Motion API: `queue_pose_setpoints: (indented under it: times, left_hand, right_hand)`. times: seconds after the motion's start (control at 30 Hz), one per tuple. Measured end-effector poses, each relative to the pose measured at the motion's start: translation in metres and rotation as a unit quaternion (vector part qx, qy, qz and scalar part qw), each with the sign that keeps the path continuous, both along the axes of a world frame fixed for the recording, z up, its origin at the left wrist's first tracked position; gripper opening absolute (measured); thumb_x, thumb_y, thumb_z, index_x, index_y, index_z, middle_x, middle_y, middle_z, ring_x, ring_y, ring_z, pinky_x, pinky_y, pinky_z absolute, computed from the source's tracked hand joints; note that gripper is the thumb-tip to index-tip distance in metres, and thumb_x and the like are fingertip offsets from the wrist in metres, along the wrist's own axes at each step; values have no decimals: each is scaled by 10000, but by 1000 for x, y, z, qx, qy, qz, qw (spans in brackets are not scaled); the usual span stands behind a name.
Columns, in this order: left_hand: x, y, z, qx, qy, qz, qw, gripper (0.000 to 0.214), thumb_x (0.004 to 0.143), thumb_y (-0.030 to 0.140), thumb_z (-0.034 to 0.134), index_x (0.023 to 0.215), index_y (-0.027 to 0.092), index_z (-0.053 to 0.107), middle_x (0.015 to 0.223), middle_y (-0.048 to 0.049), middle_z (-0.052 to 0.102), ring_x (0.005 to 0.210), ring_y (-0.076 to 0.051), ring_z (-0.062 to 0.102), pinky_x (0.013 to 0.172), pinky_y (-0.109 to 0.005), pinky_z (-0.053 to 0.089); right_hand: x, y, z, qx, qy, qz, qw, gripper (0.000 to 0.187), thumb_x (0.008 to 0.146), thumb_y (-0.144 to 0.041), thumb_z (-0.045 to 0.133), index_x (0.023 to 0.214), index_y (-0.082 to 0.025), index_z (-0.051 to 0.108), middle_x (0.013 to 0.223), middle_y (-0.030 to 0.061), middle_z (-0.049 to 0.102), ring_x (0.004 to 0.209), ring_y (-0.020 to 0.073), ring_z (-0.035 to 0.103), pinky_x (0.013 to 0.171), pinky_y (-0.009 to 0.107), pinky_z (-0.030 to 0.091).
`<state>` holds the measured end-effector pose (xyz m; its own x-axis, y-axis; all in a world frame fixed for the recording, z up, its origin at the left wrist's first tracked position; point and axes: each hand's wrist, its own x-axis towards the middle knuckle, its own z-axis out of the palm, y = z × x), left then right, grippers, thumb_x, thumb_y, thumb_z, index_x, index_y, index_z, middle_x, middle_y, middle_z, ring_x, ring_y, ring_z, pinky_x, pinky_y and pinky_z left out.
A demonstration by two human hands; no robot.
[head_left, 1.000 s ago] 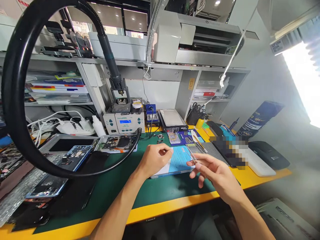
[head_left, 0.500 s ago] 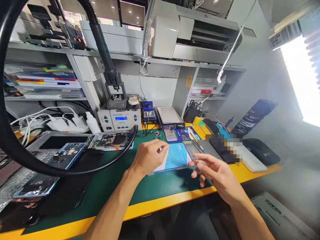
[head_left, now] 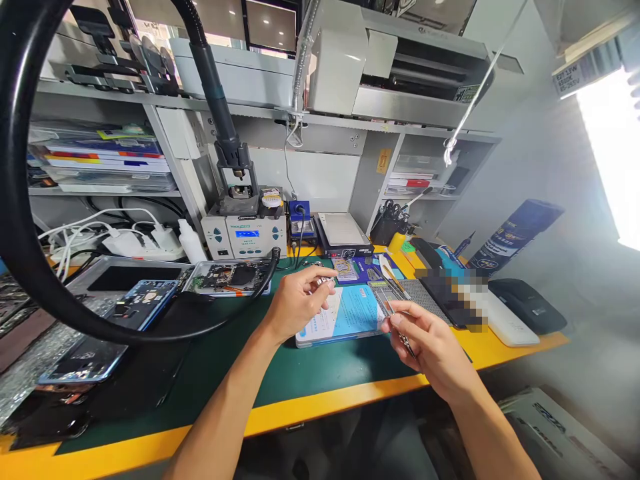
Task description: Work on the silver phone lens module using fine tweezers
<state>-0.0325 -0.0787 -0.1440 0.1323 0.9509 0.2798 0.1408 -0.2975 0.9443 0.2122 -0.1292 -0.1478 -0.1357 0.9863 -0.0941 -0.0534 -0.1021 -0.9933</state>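
My left hand [head_left: 296, 305] is closed, pinching a small silver metallic part [head_left: 326, 281] between thumb and fingers; most of that part is hidden. It hovers over the left end of a flat blue-and-white printed box or booklet [head_left: 357, 310]. Metal tweezers [head_left: 387, 305] rest in my right hand [head_left: 427, 337], their two tips pointing up and to the left, slightly apart. That hand is near the box's right end, above the green mat [head_left: 340, 373].
An opened phone [head_left: 115, 327] and a tray with a circuit board [head_left: 233, 277] lie left. A black hose [head_left: 210, 331] loops in front of them. Behind stand a hot-air station [head_left: 247, 235] and heating plate [head_left: 344, 230]. Tools lie on a perforated mat [head_left: 425, 297] at right.
My left hand has turned so the silver part shows between its fingers. In my right hand the tweezers have swung, and both prongs now show. The whole view has shifted slightly.
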Motion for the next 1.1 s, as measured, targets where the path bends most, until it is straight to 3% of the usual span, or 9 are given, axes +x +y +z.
queue_pose_setpoints:
  times: [0.17,0.33,0.6,0.73,1.1]
  left_hand:
    - [-1,1,2,-24,-31,7,999,455,876,294,676,1292,113,634,807,-48,743,580,-137,671,483,-220,531]
    - [-2,2,1,-46,-41,2,998,397,869,286,678,1209,82,659,862,-94,767,589,-143,681,468,-222,528]
    - [-2,-2,3,-57,-46,-53,996,366,868,237,634,1207,107,675,871,-85,770,590,-143,673,486,-242,542]
    - [-1,-5,4,-51,-50,-64,995,351,846,214,635,1179,118,692,842,-70,765,577,-133,661,503,-239,534]
    - [1,-8,9,-34,-67,-63,995,336,807,228,677,1125,129,719,772,-50,761,580,-153,680,583,-277,560]
  right_hand:
    - [-5,-2,-1,-2,-21,29,999,276,1026,-357,629,1224,-166,608,815,-30,635,446,39,483,335,134,332]
    - [-13,-4,-3,9,-47,51,998,343,1041,-419,590,1273,-166,601,818,-19,667,430,44,479,351,156,353]
    - [-33,0,6,22,-67,56,996,305,1032,-436,603,1135,-154,658,680,-64,602,419,55,446,385,179,364]
    - [-40,4,11,-7,-54,88,995,324,1036,-459,588,1018,-146,669,635,-77,572,386,44,416,353,170,333]
    - [-44,12,7,-90,42,144,985,329,1038,-470,570,1031,-152,652,602,-96,539,328,18,279,305,159,225]
